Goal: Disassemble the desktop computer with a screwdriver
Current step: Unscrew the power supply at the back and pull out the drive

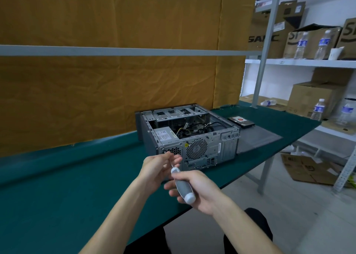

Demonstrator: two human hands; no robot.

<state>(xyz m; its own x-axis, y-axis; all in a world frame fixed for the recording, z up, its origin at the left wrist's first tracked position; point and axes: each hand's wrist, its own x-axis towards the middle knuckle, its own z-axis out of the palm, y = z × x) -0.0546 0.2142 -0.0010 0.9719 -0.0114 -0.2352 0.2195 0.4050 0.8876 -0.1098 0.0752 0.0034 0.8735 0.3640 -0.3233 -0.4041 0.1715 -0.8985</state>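
- I see a green table (57, 186) with a mustard-yellow cloth (115, 80) hanging behind it.
- To my right stands a white shelf rack (300, 62) holding cardboard boxes (316, 97).
- Water bottles (324, 43) stand upright on the shelves; one (268, 102) lies on its side.
- An open box (308, 169) sits on the floor.

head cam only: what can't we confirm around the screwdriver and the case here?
- Screwdriver tip: head view, hidden behind the left hand; whether it sits in a screw cannot be told.
- Rear-panel screw at the computer case corner: covered by the left hand's fingers.
- Power supply label: text too small to read.
- Motherboard area: shadowed behind the cables.
- Right hand grip: the underside of the handle faces away from the camera.
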